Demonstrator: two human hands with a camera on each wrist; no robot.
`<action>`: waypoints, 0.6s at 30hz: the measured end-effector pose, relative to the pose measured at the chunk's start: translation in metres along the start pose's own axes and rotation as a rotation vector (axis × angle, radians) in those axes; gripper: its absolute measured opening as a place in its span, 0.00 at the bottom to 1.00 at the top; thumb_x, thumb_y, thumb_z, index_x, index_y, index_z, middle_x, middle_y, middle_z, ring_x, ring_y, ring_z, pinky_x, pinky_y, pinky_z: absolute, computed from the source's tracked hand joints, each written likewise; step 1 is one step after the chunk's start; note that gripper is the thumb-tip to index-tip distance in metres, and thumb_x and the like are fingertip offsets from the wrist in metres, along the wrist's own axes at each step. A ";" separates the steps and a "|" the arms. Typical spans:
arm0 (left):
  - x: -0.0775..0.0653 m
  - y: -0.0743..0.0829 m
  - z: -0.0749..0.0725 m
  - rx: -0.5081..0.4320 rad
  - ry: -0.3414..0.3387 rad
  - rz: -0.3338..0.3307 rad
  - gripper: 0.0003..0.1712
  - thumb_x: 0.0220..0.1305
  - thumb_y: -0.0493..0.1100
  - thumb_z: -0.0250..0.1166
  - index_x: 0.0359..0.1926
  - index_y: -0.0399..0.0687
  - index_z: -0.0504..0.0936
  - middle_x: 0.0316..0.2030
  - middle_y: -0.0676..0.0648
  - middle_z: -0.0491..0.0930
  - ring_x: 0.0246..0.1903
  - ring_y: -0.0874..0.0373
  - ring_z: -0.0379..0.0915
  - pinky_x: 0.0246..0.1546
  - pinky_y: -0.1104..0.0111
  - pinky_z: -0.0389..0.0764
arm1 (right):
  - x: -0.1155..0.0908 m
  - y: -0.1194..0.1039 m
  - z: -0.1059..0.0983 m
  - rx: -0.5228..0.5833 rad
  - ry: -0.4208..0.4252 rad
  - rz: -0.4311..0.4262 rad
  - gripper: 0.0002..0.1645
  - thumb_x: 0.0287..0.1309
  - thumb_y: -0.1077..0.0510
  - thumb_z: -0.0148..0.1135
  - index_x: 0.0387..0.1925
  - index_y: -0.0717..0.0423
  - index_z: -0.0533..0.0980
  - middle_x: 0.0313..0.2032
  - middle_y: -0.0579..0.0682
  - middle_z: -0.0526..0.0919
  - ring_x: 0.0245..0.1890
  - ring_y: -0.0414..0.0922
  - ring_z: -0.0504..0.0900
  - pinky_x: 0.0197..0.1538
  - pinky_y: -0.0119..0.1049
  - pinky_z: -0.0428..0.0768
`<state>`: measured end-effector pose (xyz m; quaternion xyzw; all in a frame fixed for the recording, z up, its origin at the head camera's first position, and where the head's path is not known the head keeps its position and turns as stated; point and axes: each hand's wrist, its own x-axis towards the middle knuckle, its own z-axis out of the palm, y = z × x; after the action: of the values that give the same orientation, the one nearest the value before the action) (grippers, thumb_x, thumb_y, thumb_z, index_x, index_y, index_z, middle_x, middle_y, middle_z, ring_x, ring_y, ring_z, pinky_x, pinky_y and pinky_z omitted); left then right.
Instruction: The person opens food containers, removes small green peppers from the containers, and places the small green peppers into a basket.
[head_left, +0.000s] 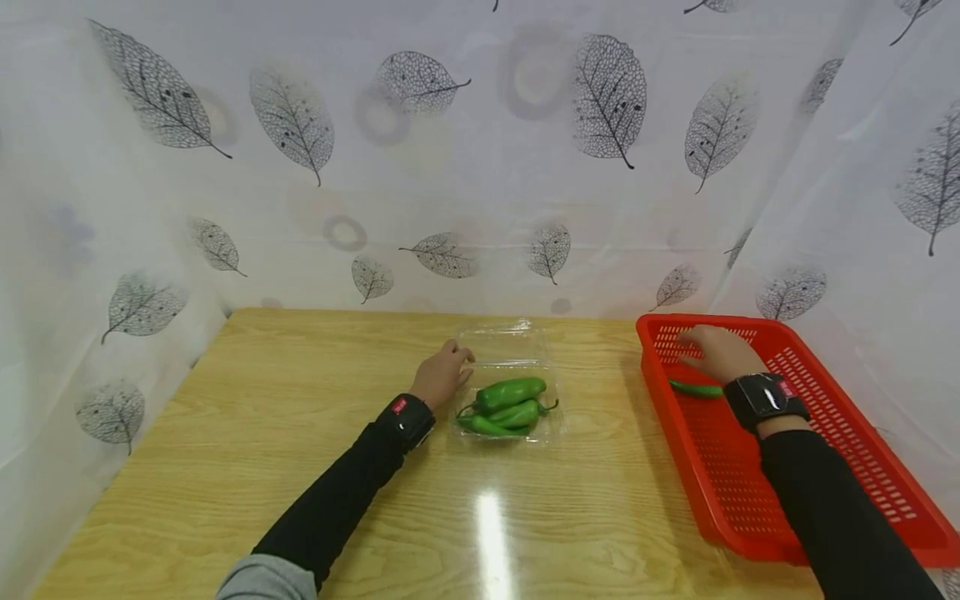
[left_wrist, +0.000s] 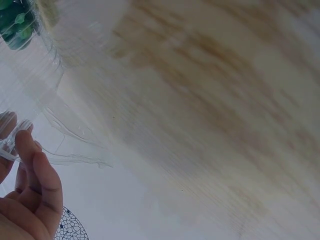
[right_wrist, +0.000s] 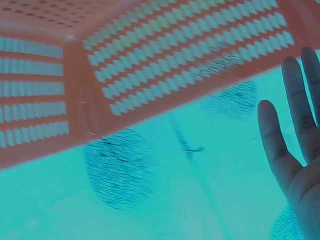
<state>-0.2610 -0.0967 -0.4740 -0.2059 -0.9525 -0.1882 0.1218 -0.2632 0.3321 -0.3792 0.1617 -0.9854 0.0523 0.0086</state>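
On the table in the head view lies a clear plastic clamshell container (head_left: 502,343), its lid folded back and green chili peppers (head_left: 512,394) in its near half. My left hand (head_left: 441,375) is at the container's left side. In the left wrist view, the thumb and fingers of my left hand (left_wrist: 37,187) pinch the clear plastic edge. My right hand (head_left: 722,354) reaches over the far part of a red plastic basket (head_left: 678,467). A single green chili pepper (head_left: 693,388) lies in the basket, partly covered by that hand and wrist. The right wrist view shows the right hand (right_wrist: 300,150) with fingers extended and apart.
The light wooden table (head_left: 300,375) extends left of the container and between it and the basket. Behind the table hangs a white curtain (head_left: 480,183) with a leaf print. The basket's slotted wall (right_wrist: 185,60) rises near the right hand.
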 end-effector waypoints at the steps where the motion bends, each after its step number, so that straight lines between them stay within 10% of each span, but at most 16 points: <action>1: 0.000 0.000 0.000 0.002 0.002 0.001 0.11 0.60 0.41 0.65 0.43 0.44 0.80 0.33 0.46 0.70 0.20 0.60 0.67 0.19 0.71 0.69 | 0.000 -0.006 -0.003 -0.003 0.017 -0.012 0.22 0.55 0.59 0.65 0.49 0.67 0.77 0.45 0.65 0.82 0.48 0.62 0.78 0.51 0.57 0.74; 18: 0.002 -0.002 0.003 0.014 0.000 -0.018 0.11 0.59 0.42 0.66 0.43 0.45 0.81 0.33 0.46 0.70 0.20 0.61 0.67 0.20 0.70 0.70 | 0.017 -0.124 -0.019 -0.016 0.227 -0.419 0.17 0.45 0.60 0.73 0.40 0.60 0.82 0.37 0.55 0.84 0.38 0.51 0.82 0.44 0.45 0.80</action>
<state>-0.2638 -0.0962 -0.4771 -0.1963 -0.9557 -0.1824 0.1215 -0.2392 0.2118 -0.3469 0.3559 -0.9233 0.0597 0.1315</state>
